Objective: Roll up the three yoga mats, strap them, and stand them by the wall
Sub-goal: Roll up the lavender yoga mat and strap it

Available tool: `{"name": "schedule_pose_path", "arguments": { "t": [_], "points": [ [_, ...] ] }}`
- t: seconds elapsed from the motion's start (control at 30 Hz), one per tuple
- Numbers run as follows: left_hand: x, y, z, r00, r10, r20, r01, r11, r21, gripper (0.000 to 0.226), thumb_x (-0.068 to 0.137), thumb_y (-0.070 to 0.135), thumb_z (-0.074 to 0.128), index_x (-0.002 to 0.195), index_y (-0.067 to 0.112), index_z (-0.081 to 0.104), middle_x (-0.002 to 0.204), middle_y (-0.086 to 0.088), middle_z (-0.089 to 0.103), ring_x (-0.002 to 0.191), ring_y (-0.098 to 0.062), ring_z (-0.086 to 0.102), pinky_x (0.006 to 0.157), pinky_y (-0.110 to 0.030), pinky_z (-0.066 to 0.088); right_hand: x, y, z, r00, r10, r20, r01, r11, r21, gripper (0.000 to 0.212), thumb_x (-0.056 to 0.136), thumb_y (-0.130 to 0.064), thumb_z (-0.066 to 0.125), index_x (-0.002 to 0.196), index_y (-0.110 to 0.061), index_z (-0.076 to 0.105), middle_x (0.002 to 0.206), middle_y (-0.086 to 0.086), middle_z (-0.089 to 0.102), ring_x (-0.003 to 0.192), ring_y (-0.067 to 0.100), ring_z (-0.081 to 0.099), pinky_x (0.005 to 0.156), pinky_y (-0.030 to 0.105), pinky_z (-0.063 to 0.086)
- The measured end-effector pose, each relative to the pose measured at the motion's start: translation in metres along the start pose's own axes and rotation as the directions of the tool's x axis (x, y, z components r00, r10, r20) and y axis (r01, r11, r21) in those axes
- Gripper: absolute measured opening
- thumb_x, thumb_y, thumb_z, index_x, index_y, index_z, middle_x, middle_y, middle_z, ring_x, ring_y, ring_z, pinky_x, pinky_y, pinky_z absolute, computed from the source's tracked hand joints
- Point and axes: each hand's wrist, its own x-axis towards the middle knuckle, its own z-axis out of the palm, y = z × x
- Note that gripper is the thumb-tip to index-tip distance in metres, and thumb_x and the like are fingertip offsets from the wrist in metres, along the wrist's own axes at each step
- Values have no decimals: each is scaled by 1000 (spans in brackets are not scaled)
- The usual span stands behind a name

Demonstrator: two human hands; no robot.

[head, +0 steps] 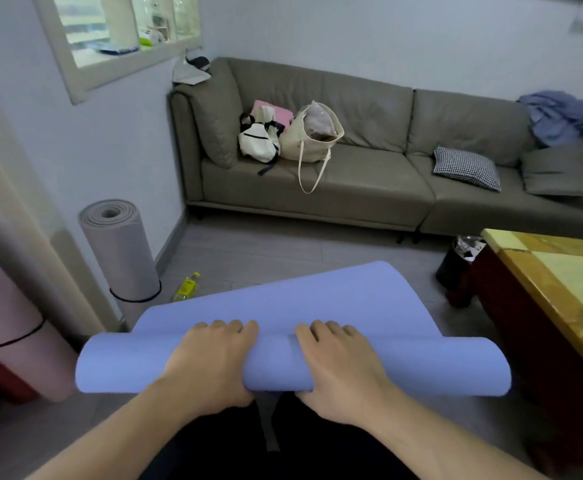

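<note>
third mat half rolled, two already by the wall

from the head view we see the blue mat (293, 362) lying crosswise right in front of us, its long axis running left to right, with the unrolled tail stretching away from the roll toward the sofa (352, 181). our left hand (210, 362) and right hand (338, 362) sit side by side on the middle of the roll, a short gap between them, fingers curled over its far side and thumbs tucked beneath, so both are clamped on the blue mat. neither hand is nearer; they share the centre, and the roll's two ends stick out free on either side.

left of the blue mat, the grey mat (120, 251) stands upright against the wall with a black strap (136, 299) near its foot. further left, at the frame edge, the pink mat (16, 334) also carries a dark band.

we judge the next push goes straight away from us, along the tail, keeping both ends level.
</note>
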Motion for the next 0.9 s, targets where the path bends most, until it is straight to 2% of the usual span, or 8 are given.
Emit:
{"name": "schedule_pose_path", "arguments": {
  "t": [0.17, 0.27, 0.33, 0.43, 0.57, 0.67, 0.77, 0.9],
  "points": [
    [6, -18, -16, 985, -29, 170, 48, 993, -109, 53, 59, 64, 64, 99, 36, 42, 93, 13, 59, 88, -15, 63, 73, -35, 52, -8, 23, -17, 991, 79, 108, -81, 997, 12, 87, 68, -65, 80, 133, -26, 39, 117, -2, 57, 104, 30, 59, 86, 45, 46],
    [10, -18, -15, 972, -16, 235, 40, 994, -97, 59, 56, 65, 67, 100, 35, 43, 96, 12, 60, 89, -17, 62, 76, -37, 52, -4, 22, -12, 983, 54, 178, -65, 996, 57, 73, 73, -57, 77, 127, -26, 39, 115, 0, 59, 103, 32, 62, 82, 43, 48],
    [12, -10, -14, 981, -18, 195, 28, 998, -51, 63, 59, 64, 69, 108, 33, 44, 104, 10, 59, 96, -20, 62, 81, -37, 51, 3, 28, -9, 977, 41, 211, -63, 993, 99, 61, 73, -53, 74, 117, -27, 41, 109, 0, 62, 99, 32, 64, 78, 41, 49],
    [20, 18, -7, 993, 45, 110, -51, 997, 54, 72, 68, 58, 73, 124, 26, 42, 119, 3, 54, 109, -25, 58, 88, -39, 43, 16, 38, -13, 952, 48, 301, -98, 984, 151, 60, 63, -58, 75, 105, -31, 43, 99, -5, 63, 90, 28, 65, 74, 39, 53],
    [30, 35, -5, 998, -18, 55, 16, 999, 39, 60, 72, 56, 73, 114, 25, 43, 115, 1, 61, 104, -27, 63, 79, -39, 41, 25, 39, -16, 920, 46, 390, -130, 973, 192, 62, 61, -62, 80, 105, -35, 46, 94, -10, 59, 86, 22, 61, 74, 37, 54],
    [36, 27, -7, 995, -17, 93, 19, 1000, -17, 59, 66, 59, 74, 103, 27, 40, 109, 4, 64, 98, -25, 66, 73, -36, 43, 17, 37, -11, 949, 65, 307, -125, 976, 179, 67, 64, -62, 79, 114, -35, 44, 109, -8, 59, 100, 24, 60, 82, 39, 50],
    [42, 23, -9, 987, -10, 158, 18, 999, -47, 63, 61, 65, 75, 103, 29, 43, 106, 6, 65, 96, -23, 66, 72, -36, 43, 7, 28, 4, 988, 45, 148, -57, 995, 78, 87, 62, -66, 82, 131, -30, 43, 121, -4, 55, 107, 26, 56, 90, 43, 47],
    [45, 28, -5, 991, -28, 130, 31, 999, -17, 71, 63, 64, 75, 115, 28, 45, 111, 3, 62, 101, -25, 63, 75, -38, 43, 10, 26, 11, 993, 64, 98, -72, 994, 84, 62, 71, -48, 75, 120, -28, 43, 110, -3, 61, 100, 30, 63, 78, 41, 44]
  ]
}}
